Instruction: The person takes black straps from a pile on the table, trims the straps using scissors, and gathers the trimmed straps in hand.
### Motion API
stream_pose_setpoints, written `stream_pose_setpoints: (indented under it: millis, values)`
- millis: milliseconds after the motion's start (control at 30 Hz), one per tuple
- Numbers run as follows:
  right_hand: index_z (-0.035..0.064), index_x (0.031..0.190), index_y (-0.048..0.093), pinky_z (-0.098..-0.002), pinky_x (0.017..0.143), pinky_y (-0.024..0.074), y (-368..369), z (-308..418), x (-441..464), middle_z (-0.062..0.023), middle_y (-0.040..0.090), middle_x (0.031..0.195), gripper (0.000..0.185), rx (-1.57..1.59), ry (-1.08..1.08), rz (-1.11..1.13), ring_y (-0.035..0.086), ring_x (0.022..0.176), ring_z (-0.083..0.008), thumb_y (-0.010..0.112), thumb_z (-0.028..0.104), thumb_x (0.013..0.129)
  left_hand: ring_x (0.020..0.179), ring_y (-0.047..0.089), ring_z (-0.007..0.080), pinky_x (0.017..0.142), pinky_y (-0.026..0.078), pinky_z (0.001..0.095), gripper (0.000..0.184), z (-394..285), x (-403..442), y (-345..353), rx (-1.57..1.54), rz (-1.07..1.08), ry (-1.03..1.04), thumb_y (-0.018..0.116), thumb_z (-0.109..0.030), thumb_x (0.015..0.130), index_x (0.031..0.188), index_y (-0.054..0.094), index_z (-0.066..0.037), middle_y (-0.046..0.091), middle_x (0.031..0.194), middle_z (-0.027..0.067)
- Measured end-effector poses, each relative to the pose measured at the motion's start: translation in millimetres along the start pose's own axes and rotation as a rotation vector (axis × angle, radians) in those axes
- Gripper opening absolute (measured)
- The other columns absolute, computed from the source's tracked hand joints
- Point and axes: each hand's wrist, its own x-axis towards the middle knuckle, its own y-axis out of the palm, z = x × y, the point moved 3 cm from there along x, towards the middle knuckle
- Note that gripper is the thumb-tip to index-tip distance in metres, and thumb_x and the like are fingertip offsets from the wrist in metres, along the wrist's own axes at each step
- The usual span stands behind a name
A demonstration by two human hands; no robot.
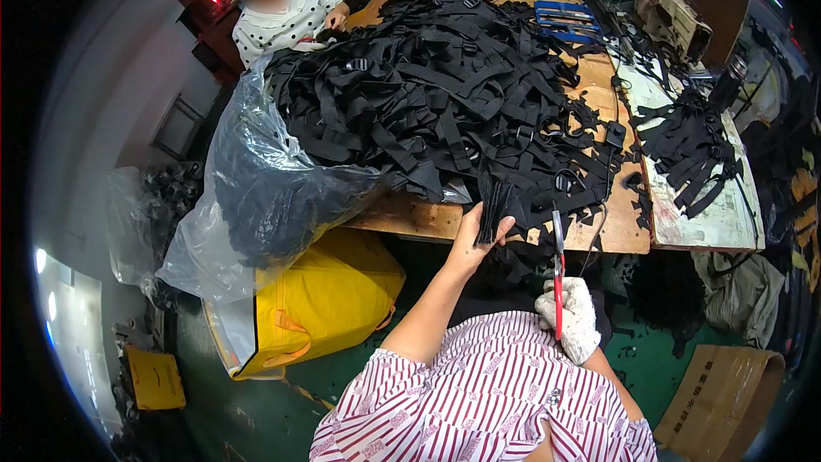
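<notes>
My bare left hand (475,238) is wrapped round a bundle of black straps (493,205), held upright at the table's front edge. In a white work glove, my right hand (571,315) grips red-handled scissors (558,278), whose blades point up and away from me. The scissors are apart from the bundle, to its right. Just beyond my hands lies a big heap of black webbing straps (428,94), with buckles among them. Part of the bundle's lower end is hidden by my left fingers.
A clear plastic bag (244,154) of black material hangs off the table's left side above a yellow bag (333,291). Across the table sits another person (282,13). A sewing machine (676,17) and more straps (693,150) are at right; a cardboard box (723,402) stands on the floor.
</notes>
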Motion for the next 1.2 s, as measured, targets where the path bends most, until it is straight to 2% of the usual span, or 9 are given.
stream_pose_setpoints:
  millis: [433, 500, 733, 833, 900, 1200]
  values:
    - [0.0009, 0.105, 0.044, -0.0238, 0.051, 0.0462, 0, 1, -1, -0.0054, 0.057, 0.074, 0.034, -0.015, -0.001, 0.001, 0.053, 0.053, -0.0108, 0.064, 0.004, 0.077, 0.057, 0.050, 0.0093, 0.057, 0.039, 0.0224, 0.025, -1, -2, 0, -0.031, 0.008, -0.028, 0.069, -0.025, 0.080, 0.081, 0.054, -0.005, 0.052, 0.063, 0.0002]
    - [0.0010, 0.105, 0.044, -0.0238, 0.051, 0.0462, -1, -1, -1, -0.0055, 0.057, 0.074, 0.034, -0.003, 0.000, -0.001, 0.053, 0.053, -0.0107, 0.064, 0.005, 0.077, 0.055, 0.048, 0.0073, 0.054, 0.040, 0.0210, 0.024, 2, -1, -1, -0.034, 0.019, -0.013, 0.068, -0.022, 0.081, 0.086, 0.054, -0.003, 0.052, 0.065, -0.0007]
    - [0.0010, 0.105, 0.044, -0.0238, 0.050, 0.0464, -3, -4, 1, -0.0056, 0.056, 0.074, 0.034, -0.046, 0.011, -0.018, 0.053, 0.052, -0.0108, 0.064, 0.003, 0.077, 0.055, 0.048, 0.0070, 0.054, 0.040, 0.0210, 0.025, 2, -1, -2, 0.021, 0.013, -0.013, 0.069, -0.023, 0.081, 0.085, 0.053, -0.004, 0.052, 0.065, -0.0008]
    - [0.0012, 0.105, 0.044, -0.0237, 0.050, 0.0466, -3, -2, 0, -0.0055, 0.056, 0.074, 0.035, -0.037, 0.024, -0.026, 0.053, 0.052, -0.0107, 0.063, 0.002, 0.077, 0.058, 0.051, 0.0096, 0.056, 0.040, 0.0227, 0.027, 4, -1, -2, -0.007, 0.011, -0.033, 0.070, -0.027, 0.079, 0.080, 0.054, -0.005, 0.053, 0.064, 0.0005]
    - [0.0014, 0.105, 0.044, -0.0238, 0.050, 0.0464, -3, -3, 0, -0.0054, 0.056, 0.073, 0.034, -0.035, 0.021, -0.030, 0.053, 0.052, -0.0107, 0.063, 0.002, 0.077, 0.056, 0.048, 0.0070, 0.054, 0.040, 0.0208, 0.026, 2, -2, -1, -0.014, 0.009, -0.016, 0.068, -0.024, 0.081, 0.085, 0.053, -0.004, 0.052, 0.065, -0.0006]
    - [0.0023, 0.104, 0.044, -0.0242, 0.049, 0.0457, -2, -3, 2, -0.0052, 0.056, 0.073, 0.035, -0.002, 0.027, -0.030, 0.053, 0.052, -0.0109, 0.064, 0.001, 0.076, 0.057, 0.050, 0.0080, 0.057, 0.041, 0.0218, 0.030, 10, 0, -5, -0.042, -0.001, -0.016, 0.068, -0.029, 0.081, 0.086, 0.054, -0.003, 0.053, 0.066, -0.0001]
